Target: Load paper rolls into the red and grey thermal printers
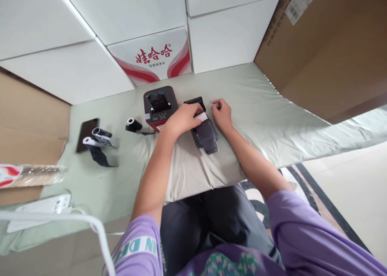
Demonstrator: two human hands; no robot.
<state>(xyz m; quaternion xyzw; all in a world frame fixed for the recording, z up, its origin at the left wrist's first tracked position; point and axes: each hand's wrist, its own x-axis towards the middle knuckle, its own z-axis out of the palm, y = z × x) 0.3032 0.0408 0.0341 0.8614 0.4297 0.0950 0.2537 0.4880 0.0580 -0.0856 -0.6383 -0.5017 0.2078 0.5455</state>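
My left hand (185, 118) reaches over a black device (198, 136) with its lid raised, fingers closed on a ribbon roll (201, 117) with a white core. Dark film (209, 138) from the roll trails over the device toward the table's front edge. Just right of the device, my right hand (222, 113) rests on the cloth with its fingers curled; whether something small sits in the fingertips is unclear. A black and red label printer (160, 104) stands to the left of the device, partly behind my left wrist.
Loose ribbon rolls, one beside the printer (133, 125) and two farther left (101, 133), lie near a dark phone (87, 134). White boxes (229, 38) line the back; a cardboard box (326, 54) stands right. A white power strip (45, 209) and cable (87, 219) are front left.
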